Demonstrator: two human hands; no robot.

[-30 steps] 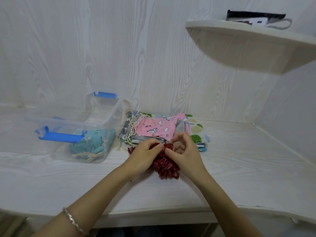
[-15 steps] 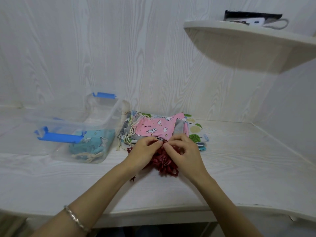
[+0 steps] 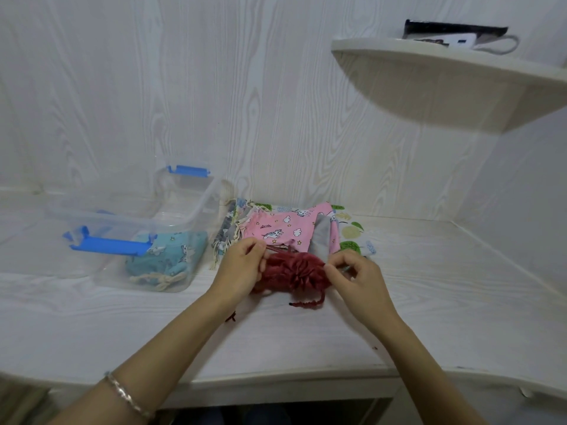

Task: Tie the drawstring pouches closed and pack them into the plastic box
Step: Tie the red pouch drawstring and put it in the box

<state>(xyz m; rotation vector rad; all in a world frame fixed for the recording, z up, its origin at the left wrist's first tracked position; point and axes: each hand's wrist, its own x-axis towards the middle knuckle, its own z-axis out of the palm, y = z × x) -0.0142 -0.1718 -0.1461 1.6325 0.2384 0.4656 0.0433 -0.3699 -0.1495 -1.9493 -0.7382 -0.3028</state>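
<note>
A dark red drawstring pouch [image 3: 296, 273] lies gathered shut on the white table between my hands. My left hand [image 3: 242, 266] pinches its red cord at the left side. At the pouch's right side my right hand [image 3: 357, 276] pinches the other cord. A loose red cord end [image 3: 308, 303] trails on the table in front. Behind the pouch lies a pile of flat pouches with a pink unicorn one [image 3: 283, 228] on top. The clear plastic box [image 3: 129, 228] with blue latches stands at the left and holds a tied teal pouch [image 3: 165, 257].
The table's front edge [image 3: 276, 381] runs just below my forearms. A corner shelf [image 3: 445, 75] with a dark item on it hangs at the upper right. Walls close the table at the back and right.
My hands have moved apart, left hand leftwards and right hand rightwards, drawing the red cords outwards. The gathered mouth of the red pouch now shows between them.
</note>
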